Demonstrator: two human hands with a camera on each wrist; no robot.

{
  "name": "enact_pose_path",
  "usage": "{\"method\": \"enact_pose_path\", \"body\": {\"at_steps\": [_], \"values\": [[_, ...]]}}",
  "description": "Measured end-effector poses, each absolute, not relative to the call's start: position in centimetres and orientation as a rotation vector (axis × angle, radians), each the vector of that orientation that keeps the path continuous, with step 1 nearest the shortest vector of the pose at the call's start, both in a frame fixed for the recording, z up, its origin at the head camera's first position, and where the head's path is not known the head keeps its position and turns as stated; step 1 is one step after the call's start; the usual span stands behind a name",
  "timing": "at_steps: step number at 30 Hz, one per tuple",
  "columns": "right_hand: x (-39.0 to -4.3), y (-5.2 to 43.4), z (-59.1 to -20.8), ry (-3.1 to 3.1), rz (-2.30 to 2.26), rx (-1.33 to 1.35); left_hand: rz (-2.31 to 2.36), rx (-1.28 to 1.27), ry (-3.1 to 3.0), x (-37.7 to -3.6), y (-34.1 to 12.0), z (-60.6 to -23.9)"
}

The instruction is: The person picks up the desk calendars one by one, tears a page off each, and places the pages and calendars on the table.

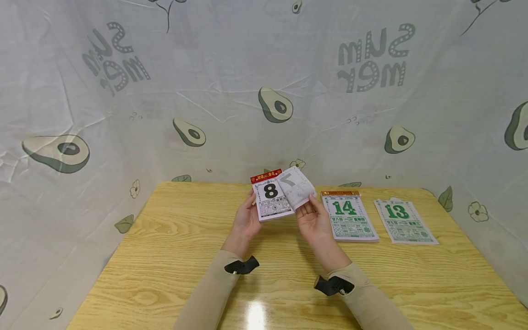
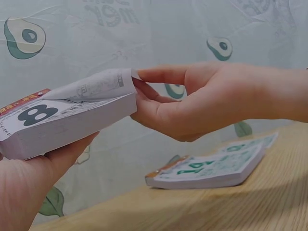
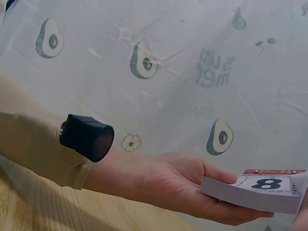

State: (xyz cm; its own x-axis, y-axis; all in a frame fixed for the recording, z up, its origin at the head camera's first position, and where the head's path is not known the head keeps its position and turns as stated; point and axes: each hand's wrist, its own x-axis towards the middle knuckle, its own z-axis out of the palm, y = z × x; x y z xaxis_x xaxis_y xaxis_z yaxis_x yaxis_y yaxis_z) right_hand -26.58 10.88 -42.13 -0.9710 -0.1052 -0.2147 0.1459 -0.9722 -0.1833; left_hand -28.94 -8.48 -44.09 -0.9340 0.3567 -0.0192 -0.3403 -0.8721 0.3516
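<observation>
A thick tear-off calendar (image 1: 268, 208) with a red header and a large black 8 is held above the table, tilted. My left hand (image 1: 246, 222) grips it from the left, thumb along the side and fingers underneath, as the right wrist view shows. Its top sheet (image 1: 296, 187), with a 7 showing through from behind, is lifted and folded back toward the right. Between thumb and fingers my right hand (image 2: 187, 96) pinches that sheet's loose corner. In the head view, the sheet's upper part covers the right end of the header.
On the wooden table (image 1: 173, 256), a second calendar block (image 1: 350, 217) with a green 14 lies right of my hands. Beside it is a loose sheet (image 1: 406, 222) with a green 13. A pale curtain (image 1: 231, 137) printed with avocados hangs behind the table and at its sides.
</observation>
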Motion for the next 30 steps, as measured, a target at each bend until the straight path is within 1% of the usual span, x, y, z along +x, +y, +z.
{"method": "enact_pose_path", "body": {"at_steps": [6, 13, 18, 30], "values": [[-26.5, 11.1, -41.8, 0.296, -2.938, 0.333, 2.748, 0.045, 0.484, -29.0, -8.7, -44.0], [-26.4, 11.8, -40.9, 0.317, -2.809, 0.460, 2.757, 0.053, 0.503, -29.2, -8.9, -44.0], [-26.2, 12.2, -39.9, 0.371, -2.739, 0.499, 2.762, 0.038, 0.510, -29.3, -9.1, -44.1], [-26.2, 12.5, -39.1, 0.305, -2.755, 0.572, 2.748, 0.040, 0.516, -29.3, -9.1, -44.1]]}}
